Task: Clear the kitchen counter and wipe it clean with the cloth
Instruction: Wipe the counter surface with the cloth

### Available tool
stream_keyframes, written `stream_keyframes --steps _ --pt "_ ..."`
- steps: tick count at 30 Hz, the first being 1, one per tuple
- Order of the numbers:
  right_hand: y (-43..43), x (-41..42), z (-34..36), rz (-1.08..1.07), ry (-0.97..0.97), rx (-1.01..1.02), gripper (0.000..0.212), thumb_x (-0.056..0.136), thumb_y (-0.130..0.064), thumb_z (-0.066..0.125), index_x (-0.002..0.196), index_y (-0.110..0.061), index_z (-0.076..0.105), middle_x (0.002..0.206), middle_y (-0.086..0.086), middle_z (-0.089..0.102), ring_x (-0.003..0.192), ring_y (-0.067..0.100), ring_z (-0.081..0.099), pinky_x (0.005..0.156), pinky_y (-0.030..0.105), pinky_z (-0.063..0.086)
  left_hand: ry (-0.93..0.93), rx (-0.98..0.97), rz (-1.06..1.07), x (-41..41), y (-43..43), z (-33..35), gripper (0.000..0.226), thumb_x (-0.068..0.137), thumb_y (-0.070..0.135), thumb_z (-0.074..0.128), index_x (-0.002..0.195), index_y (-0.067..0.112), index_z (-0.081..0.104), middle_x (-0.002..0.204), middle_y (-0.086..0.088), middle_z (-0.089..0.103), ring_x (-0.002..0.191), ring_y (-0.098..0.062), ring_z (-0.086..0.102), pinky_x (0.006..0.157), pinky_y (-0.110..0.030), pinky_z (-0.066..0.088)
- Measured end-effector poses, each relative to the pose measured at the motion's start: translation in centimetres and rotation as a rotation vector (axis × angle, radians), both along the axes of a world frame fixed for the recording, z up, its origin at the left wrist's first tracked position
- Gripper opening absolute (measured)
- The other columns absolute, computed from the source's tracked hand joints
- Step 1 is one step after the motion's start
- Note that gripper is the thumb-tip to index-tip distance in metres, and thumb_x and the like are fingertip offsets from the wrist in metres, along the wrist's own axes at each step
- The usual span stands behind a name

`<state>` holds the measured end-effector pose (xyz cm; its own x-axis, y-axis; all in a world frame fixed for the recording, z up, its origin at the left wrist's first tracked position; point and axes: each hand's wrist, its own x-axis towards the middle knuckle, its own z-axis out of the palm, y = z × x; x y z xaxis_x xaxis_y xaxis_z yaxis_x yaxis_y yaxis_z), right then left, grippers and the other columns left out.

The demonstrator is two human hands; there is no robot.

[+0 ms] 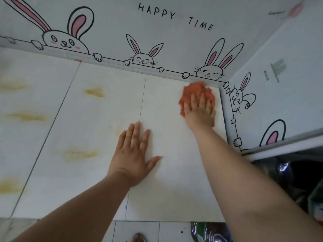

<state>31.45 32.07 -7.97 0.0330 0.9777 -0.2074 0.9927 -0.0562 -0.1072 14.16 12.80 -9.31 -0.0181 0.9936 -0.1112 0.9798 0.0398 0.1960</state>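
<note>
Orange and crumpled, the soft wiping cloth [195, 95] lies pressed flat beneath the right hand [201, 110], whose fingers are spread and laid straight over the fabric rather than curled around it. Cloth and hand sit in the far right corner of the white tiled kitchen counter [108, 119], where the back wall and the side wall meet; the cloth's upper edge touches the foot of the back wall. The left hand [134, 152] rests palm down on bare counter, well apart from the cloth, fingers extended and slightly fanned, thumb pointing right, holding nothing. Both bare forearms reach in from the bottom of the view.

Thin dark grout lines [142, 102] divide the counter into large tiles, one line running just past the left hand's fingertips. To the left of the hands, several yellowish-brown stains [95, 92] mark the surface, with more smears toward the left edge.

Behind the counter, a pale wall covering printed with cartoon rabbits [64, 41] with pink-lined ears carries the black lettering "HAPPY TIME" [174, 18]; the same rabbit pattern continues on the right side wall [279, 75]. Below the counter's right end, dark shiny items [283, 173] are piled, too blurred to identify. A tiled floor [139, 229] shows under the counter's near edge.
</note>
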Motion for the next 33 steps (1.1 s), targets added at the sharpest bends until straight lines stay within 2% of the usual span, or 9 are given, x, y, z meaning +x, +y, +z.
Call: stream_keyframes --steps 7,10,13,15,17,20,23,28,33 --pt "-8.9 -4.5 -1.5 0.749 0.119 0.125 0.050 0.094 -0.053 0.021 0.140 -0.044 0.040 0.153 -0.013 0.033 0.142 0.016 0.029 0.112 0.035 0.013 0.019 0.023 -0.010 0.2 -0.2 0.0 0.090 0.084 0.072 0.005 0.149 0.011 0.002 0.157 -0.016 -0.005 0.145 -0.028 -0.013 0.116 -0.043 -0.001" --pt "-2.9 0.1 -1.9 0.483 0.043 0.197 0.056 0.092 -0.056 0.014 0.144 -0.043 0.031 0.157 -0.010 0.025 0.144 0.018 0.024 0.116 0.040 0.017 0.007 0.027 -0.001 0.2 -0.2 -0.2 0.087 0.085 0.072 0.011 0.150 0.014 0.004 0.158 -0.014 -0.004 0.145 -0.028 -0.009 0.115 -0.042 -0.001" --pt "1.6 3.2 -1.4 -0.014 0.003 0.087 0.054 0.097 -0.052 0.011 0.150 -0.040 0.009 0.162 -0.006 0.002 0.148 0.020 -0.002 0.119 0.044 0.002 0.003 0.049 0.004 0.2 -0.1 -0.3 0.087 0.086 0.072 0.015 0.150 0.014 0.006 0.158 -0.014 -0.002 0.146 -0.029 -0.006 0.115 -0.042 0.000" --pt "1.7 0.9 -1.0 -0.155 0.019 0.061 0.055 0.098 -0.051 0.014 0.151 -0.037 0.005 0.162 -0.004 -0.007 0.148 0.023 -0.008 0.119 0.045 -0.004 0.011 0.051 0.000 0.0 0.0 -0.5 0.085 0.086 0.070 0.015 0.149 0.014 0.008 0.158 -0.015 0.001 0.146 -0.030 -0.004 0.114 -0.042 0.001" --pt "-0.6 -3.5 -1.0 -0.088 0.066 0.072 0.056 0.098 -0.052 0.018 0.151 -0.038 0.009 0.162 -0.003 -0.008 0.148 0.023 -0.009 0.118 0.046 -0.004 0.023 0.051 -0.008 0.0 0.0 -0.5 0.080 0.089 0.065 0.013 0.149 0.013 0.011 0.157 -0.016 0.004 0.145 -0.031 -0.001 0.114 -0.042 0.002" --pt "-6.0 -8.7 -1.4 0.286 0.117 0.135 0.051 0.097 -0.053 0.025 0.148 -0.043 0.020 0.162 -0.007 0.001 0.148 0.018 -0.003 0.117 0.042 -0.003 0.027 0.070 -0.013 -0.2 0.1 -0.4 0.069 0.093 0.053 0.014 0.148 0.011 0.019 0.156 -0.019 0.013 0.145 -0.031 0.006 0.114 -0.041 0.004" --pt "-6.3 -6.3 -1.0 0.472 0.095 0.111 0.057 0.091 -0.060 0.015 0.146 -0.046 0.024 0.160 -0.012 0.009 0.148 0.014 0.007 0.117 0.038 0.002 0.024 0.072 -0.020 -0.2 0.0 -0.6 0.066 0.094 0.050 0.015 0.149 0.012 0.015 0.157 -0.017 0.009 0.145 -0.028 0.002 0.114 -0.039 -0.001" --pt "-4.0 5.0 -1.3 0.015 0.025 0.137 0.053 0.098 -0.053 0.020 0.150 -0.041 0.015 0.162 -0.008 0.004 0.148 0.016 0.002 0.119 0.040 0.003 -0.003 0.071 -0.007 -0.1 0.1 -0.8 0.069 0.091 0.053 0.007 0.150 0.016 0.008 0.158 -0.014 0.000 0.146 -0.027 -0.005 0.115 -0.036 -0.008" --pt "-10.6 5.1 -2.2 -0.159 0.048 0.155 0.059 0.096 -0.053 0.018 0.152 -0.031 0.015 0.162 0.004 0.005 0.147 0.026 0.007 0.119 0.047 0.006 -0.002 0.033 -0.001 -0.1 -0.1 -0.6 0.071 0.089 0.055 0.000 0.149 0.019 -0.004 0.158 -0.012 -0.012 0.145 -0.025 -0.015 0.118 -0.038 -0.008"
